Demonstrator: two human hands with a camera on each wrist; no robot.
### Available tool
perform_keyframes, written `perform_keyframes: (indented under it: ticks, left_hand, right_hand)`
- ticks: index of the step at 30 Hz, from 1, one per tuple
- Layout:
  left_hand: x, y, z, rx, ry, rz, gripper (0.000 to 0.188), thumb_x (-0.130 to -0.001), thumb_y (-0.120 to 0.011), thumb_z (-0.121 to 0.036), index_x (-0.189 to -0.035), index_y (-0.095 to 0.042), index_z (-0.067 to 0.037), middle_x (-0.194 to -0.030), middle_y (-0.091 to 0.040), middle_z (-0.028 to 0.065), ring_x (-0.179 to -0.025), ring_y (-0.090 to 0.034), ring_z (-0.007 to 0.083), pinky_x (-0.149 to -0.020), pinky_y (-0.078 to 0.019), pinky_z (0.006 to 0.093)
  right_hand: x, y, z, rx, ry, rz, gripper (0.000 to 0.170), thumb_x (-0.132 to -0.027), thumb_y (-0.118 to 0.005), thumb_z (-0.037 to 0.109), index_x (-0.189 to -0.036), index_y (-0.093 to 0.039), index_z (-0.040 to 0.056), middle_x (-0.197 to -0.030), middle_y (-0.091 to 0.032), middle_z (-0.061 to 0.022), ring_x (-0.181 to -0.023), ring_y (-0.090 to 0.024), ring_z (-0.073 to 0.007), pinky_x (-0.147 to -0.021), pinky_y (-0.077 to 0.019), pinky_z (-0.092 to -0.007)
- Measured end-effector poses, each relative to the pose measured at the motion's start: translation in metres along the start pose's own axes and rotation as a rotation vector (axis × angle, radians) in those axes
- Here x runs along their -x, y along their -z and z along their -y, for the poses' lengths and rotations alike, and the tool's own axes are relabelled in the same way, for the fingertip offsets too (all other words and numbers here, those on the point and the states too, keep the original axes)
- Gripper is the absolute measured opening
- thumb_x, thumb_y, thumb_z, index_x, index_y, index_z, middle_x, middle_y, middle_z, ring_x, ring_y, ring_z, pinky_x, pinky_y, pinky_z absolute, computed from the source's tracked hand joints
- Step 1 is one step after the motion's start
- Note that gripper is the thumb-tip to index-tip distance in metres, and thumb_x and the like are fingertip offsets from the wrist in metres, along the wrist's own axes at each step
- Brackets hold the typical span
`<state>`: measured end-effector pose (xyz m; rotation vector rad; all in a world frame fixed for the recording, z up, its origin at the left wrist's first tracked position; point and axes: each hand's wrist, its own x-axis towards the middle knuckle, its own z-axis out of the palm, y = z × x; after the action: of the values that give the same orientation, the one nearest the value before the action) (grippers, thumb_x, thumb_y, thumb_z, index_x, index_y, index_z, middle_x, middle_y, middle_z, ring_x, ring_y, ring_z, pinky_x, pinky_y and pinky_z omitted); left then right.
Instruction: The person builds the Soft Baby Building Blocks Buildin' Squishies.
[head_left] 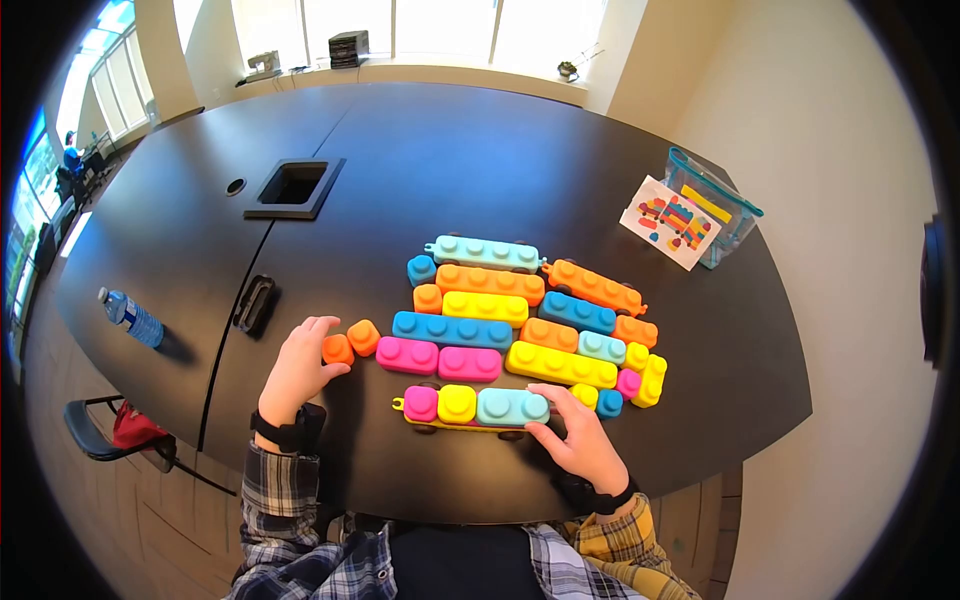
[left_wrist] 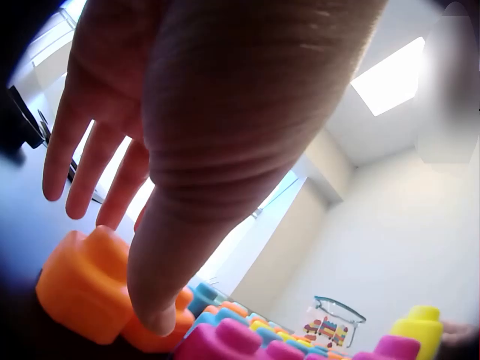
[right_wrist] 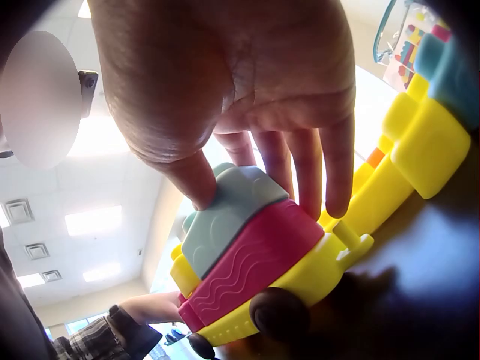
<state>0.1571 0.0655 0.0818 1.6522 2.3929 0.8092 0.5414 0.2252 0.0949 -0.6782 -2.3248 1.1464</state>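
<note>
A yellow wheeled car point(head_left: 465, 427) with a magenta layer point(right_wrist: 255, 262) stands near the table's front edge. On it sit a pink block point(head_left: 421, 404), a yellow block point(head_left: 457, 403) and a long light blue block point(head_left: 510, 407). My right hand point(head_left: 580, 445) pinches the light blue block's right end, thumb on one side and fingers on the other. At the left, my left hand point(head_left: 295, 370) is around an orange block point(head_left: 338, 349), its fingers extended above it and its thumb at the near side. A second orange block point(head_left: 363, 338) lies just beyond.
Rows of colored blocks point(head_left: 452, 329) lie behind the car, with a light blue wheeled car point(head_left: 487, 252) and an orange one point(head_left: 597, 287). A picture card point(head_left: 670, 222) leans on a clear pouch point(head_left: 735, 215) at the right. A bottle point(head_left: 131, 318) stands far left.
</note>
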Motion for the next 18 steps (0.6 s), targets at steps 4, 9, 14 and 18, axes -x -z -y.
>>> perform_keyframes:
  ticks: [4,9,14,18]
  left_hand:
    - [-0.004,-0.005,0.013,-0.016,-0.038,0.043,0.049,-0.074,-0.087,-0.007,-0.118,-0.066,-0.004,-0.11,-0.067,0.0159,-0.106,-0.067,0.0384,-0.091,-0.0556,0.0446]
    - [-0.003,0.014,-0.024,0.066,-0.041,-0.085,0.042,-0.077,-0.082,-0.001,-0.116,-0.066,-0.002,-0.111,-0.064,0.0137,-0.101,-0.068,0.0307,-0.091,-0.0582,0.0363]
    - [-0.003,0.017,-0.113,0.418,-0.362,-0.007,0.048,-0.079,-0.082,-0.005,-0.125,-0.066,-0.004,-0.123,-0.063,0.0144,-0.111,-0.066,0.0332,-0.095,-0.0557,0.0382]
    - [-0.003,-0.009,-0.146,0.497,-0.438,0.108,0.049,-0.083,-0.083,-0.009,-0.129,-0.066,-0.004,-0.126,-0.064,0.015,-0.113,-0.066,0.0329,-0.099,-0.0539,0.0401]
  right_hand:
    - [0.001,0.0,0.001,0.003,-0.002,0.002,0.049,-0.096,-0.075,0.017,-0.141,-0.058,0.0051,-0.133,-0.067,-0.0177,-0.12,-0.065,-0.0374,-0.102,-0.0524,-0.0414]
    - [0.0,-0.001,-0.003,0.029,0.012,0.001,0.049,-0.096,-0.075,0.015,-0.141,-0.058,0.0053,-0.134,-0.067,-0.0159,-0.118,-0.066,-0.0335,-0.101,-0.0544,-0.0404]
    - [0.0,-0.002,-0.002,0.048,0.018,0.014,0.05,-0.096,-0.075,0.014,-0.142,-0.057,0.0052,-0.135,-0.067,-0.0139,-0.117,-0.067,-0.0295,-0.1,-0.0563,-0.0392]
    - [-0.001,-0.003,0.001,0.007,0.012,0.002,0.051,-0.095,-0.076,0.017,-0.142,-0.058,0.0054,-0.131,-0.067,-0.0179,-0.119,-0.066,-0.0373,-0.1,-0.0526,-0.0411]
